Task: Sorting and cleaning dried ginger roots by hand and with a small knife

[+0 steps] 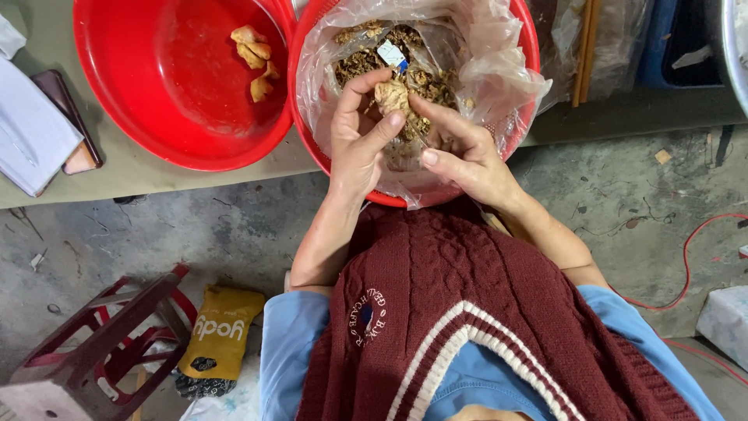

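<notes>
Your maroon cable-knit vest (467, 312) fills the bottom of the view, and both forearms reach forward over the table edge. Above a red basin (530, 47) lined with a clear plastic bag (491, 70) of dried brown pieces, your left hand (360, 136) pinches a pale knobbly chunk (392, 97) between thumb and fingers. Your right hand (463, 152), equally close, touches its right side, while a second red basin (156, 86) sits leftward.
</notes>
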